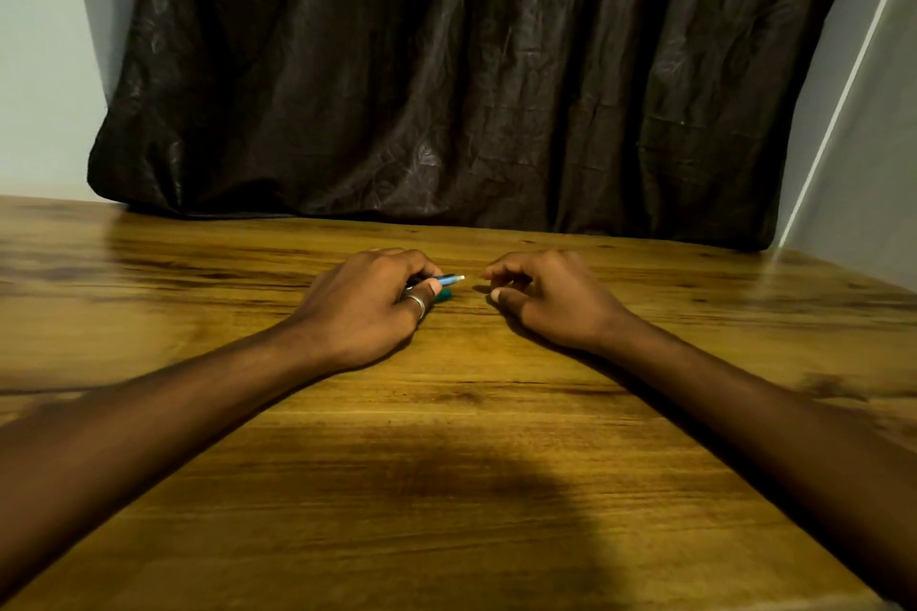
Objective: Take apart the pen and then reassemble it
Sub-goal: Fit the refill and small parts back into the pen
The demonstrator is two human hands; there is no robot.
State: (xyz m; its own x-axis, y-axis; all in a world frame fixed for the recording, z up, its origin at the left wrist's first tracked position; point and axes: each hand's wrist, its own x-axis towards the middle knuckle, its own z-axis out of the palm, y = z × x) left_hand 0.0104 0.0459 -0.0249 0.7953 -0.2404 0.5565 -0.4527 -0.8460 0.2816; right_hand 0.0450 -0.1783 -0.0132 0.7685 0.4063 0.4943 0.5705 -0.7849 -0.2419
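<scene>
Here the left hand (369, 300) pinches the blue pen (449, 280) low over the bench (471, 437), tip toward the right hand (538, 295), whose curled fingers hold nothing visible. Keep the barrel steady; grip the tip squarely before twisting.

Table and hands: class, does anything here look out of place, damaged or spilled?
Nothing is spilled or broken. One loose teal piece lies on the table beside the left hand, which holds the blue pen. The right hand holds nothing visible.
</scene>
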